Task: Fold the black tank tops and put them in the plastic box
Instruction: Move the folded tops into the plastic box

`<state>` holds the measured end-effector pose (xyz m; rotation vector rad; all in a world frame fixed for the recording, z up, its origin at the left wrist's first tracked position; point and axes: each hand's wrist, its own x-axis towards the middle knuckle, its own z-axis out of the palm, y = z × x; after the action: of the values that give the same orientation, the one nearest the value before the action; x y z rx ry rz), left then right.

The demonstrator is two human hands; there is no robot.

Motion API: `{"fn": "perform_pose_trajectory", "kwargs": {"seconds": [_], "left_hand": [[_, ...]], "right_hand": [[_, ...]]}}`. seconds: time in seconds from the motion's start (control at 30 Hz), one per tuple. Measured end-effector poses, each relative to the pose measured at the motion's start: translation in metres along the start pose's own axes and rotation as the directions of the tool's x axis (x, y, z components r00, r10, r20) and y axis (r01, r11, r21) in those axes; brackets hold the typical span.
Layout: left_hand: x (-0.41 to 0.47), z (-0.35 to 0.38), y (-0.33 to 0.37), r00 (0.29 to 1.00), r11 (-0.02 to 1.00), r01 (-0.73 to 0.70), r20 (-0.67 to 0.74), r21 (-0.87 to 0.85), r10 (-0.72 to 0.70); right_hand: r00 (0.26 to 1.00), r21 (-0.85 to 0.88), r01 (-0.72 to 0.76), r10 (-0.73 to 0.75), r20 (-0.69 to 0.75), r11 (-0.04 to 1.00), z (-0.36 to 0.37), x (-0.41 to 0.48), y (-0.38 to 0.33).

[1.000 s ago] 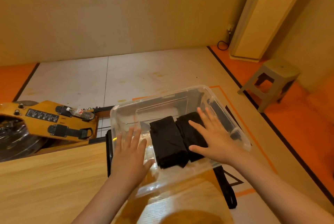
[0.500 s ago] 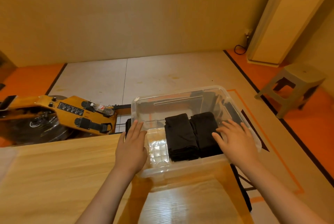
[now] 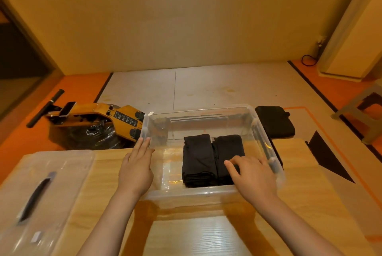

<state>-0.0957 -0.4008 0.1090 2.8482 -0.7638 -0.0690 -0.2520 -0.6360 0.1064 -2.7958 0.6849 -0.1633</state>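
Hands loose-fingered and empty: left hand (image 3: 135, 168) against plastic box (image 3: 206, 115) left wall, right hand (image 3: 253, 177) atop right folded tank top (image 3: 227, 148).

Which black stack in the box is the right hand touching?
The right stack, by the box's right wall; right hand rests on it. The left stack is untouched.

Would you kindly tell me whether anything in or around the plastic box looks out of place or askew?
Nothing stands out. Two folded stacks of black tank tops lie neatly side by side in the plastic box; its lid lies off, to the left on the table.
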Motion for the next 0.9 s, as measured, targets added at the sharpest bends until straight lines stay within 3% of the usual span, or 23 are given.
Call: {"fn": "perform_pose_trajectory", "kwargs": {"seconds": [0.23,0.47,0.53,0.63,0.67,0.73,0.8,0.9], "left_hand": [[-0.004,-0.016,-0.147,0.997,0.96,-0.054,-0.073,-0.276,0.035],[0.0,-0.022,-0.197,0.993,0.885,-0.07,-0.12,-0.46,0.016],[-0.001,-0.025,-0.196,0.982,0.785,-0.094,-0.185,-0.613,-0.027],[-0.008,-0.024,-0.215,0.913,0.574,0.004,-0.232,-0.819,-0.337],[-0.012,-0.016,-0.231,0.866,0.557,0.089,-0.212,-0.826,-0.453],[-0.021,0.008,-0.271,0.783,0.623,0.34,-0.155,-0.704,-0.602],[-0.029,0.032,-0.309,0.755,0.69,0.541,-0.084,-0.481,-0.65],[-0.041,0.056,-0.352,0.721,0.696,0.685,0.063,-0.215,-0.69]], "right_hand": [[0.999,0.006,-0.041,0.041,0.029,0.999,0.039,-0.003,-0.136],[0.981,0.028,-0.137,0.139,-0.132,0.99,0.059,-0.001,-0.184],[0.972,0.048,-0.132,0.139,-0.19,0.99,0.062,0.0,-0.184],[0.961,0.066,-0.134,0.145,-0.237,0.989,0.065,0.0,-0.182],[0.957,0.066,-0.14,0.152,-0.246,0.988,0.065,-0.001,-0.183],[0.952,0.065,-0.148,0.16,-0.262,0.987,0.066,-0.003,-0.184],[0.948,0.065,-0.142,0.154,-0.277,0.988,0.066,-0.003,-0.185],[0.949,0.032,-0.108,0.113,-0.294,0.994,0.067,-0.004,-0.185]]}}
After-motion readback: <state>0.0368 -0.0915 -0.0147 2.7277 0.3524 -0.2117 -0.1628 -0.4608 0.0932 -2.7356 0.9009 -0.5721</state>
